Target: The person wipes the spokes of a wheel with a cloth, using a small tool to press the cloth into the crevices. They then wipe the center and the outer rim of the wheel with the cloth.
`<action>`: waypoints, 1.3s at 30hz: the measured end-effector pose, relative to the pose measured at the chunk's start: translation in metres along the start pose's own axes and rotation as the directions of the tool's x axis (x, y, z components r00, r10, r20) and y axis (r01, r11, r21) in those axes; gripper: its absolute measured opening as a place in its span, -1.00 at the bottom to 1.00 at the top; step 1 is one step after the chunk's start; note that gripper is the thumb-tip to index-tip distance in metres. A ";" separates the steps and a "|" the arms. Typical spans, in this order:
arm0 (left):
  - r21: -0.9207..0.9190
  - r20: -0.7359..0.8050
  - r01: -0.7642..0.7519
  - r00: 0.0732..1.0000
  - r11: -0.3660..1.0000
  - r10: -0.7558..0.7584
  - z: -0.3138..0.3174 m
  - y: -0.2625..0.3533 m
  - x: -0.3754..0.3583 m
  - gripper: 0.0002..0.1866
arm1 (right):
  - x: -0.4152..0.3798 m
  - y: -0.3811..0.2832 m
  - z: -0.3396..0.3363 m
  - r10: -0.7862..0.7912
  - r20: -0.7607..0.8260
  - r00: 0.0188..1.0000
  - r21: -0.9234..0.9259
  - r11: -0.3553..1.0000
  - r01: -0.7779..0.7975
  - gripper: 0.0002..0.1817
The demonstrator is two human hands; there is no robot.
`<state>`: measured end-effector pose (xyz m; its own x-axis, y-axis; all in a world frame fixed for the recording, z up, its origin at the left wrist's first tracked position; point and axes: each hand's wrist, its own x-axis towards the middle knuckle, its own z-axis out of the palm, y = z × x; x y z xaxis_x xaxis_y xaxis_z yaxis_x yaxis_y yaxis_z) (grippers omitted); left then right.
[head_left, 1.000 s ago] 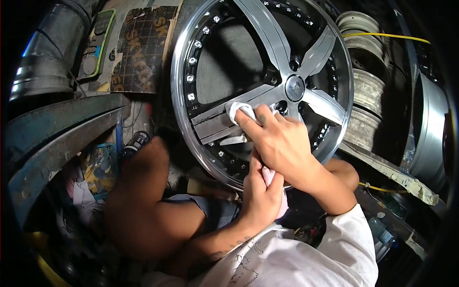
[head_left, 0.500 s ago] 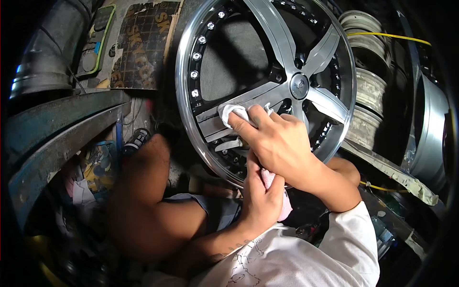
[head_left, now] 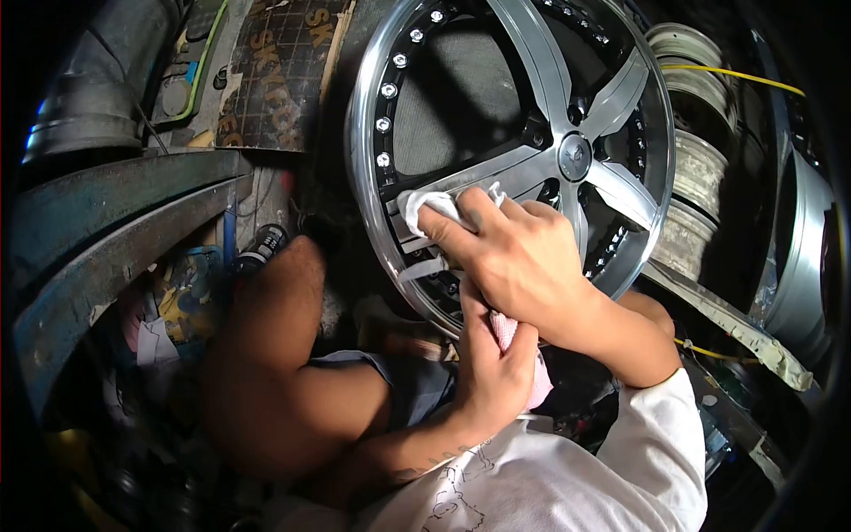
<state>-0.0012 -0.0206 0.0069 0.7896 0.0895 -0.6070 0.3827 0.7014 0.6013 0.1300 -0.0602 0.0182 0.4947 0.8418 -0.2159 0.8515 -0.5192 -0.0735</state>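
Note:
A large wheel with polished rim (head_left: 362, 160) and grey spokes stands tilted in front of me. My right hand (head_left: 523, 257) is closed on a white cloth (head_left: 424, 211), pressed to the lower left spoke (head_left: 496, 173) near its rim end. Just below it, my left hand (head_left: 496, 368) is wrapped round a pink cloth (head_left: 539, 386), which shows between thumb and fingers and below the palm. The left fingertips are hidden beneath the right hand. A pale strip (head_left: 424, 269) shows against the wheel below the white cloth.
Stacked worn rims (head_left: 696, 173) stand at the right, with a yellow hose (head_left: 736, 73) across them. Another silver rim (head_left: 802, 248) is at the far right. Metal beams (head_left: 124, 199) and a printed board (head_left: 279, 75) lie at the left. My bent knee (head_left: 297, 266) is left of the wheel.
The wheel and surroundings have shifted right in the view. My right hand with the white cloth has slid outward along the spoke, towards the rim. My left hand stays just below it.

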 end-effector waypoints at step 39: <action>0.028 0.566 -0.248 0.802 0.968 0.189 0.025 0.012 0.002 -0.32 | -0.164 0.007 -0.024 0.650 -0.008 0.760 1.000 0.028 -0.013 -0.44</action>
<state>0.0165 -0.0294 0.0261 0.9774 -0.1961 -0.0789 0.1882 0.6373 0.7473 0.0587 -0.1987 0.0764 0.9307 0.3040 -0.2037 -0.1565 -0.1725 -0.9725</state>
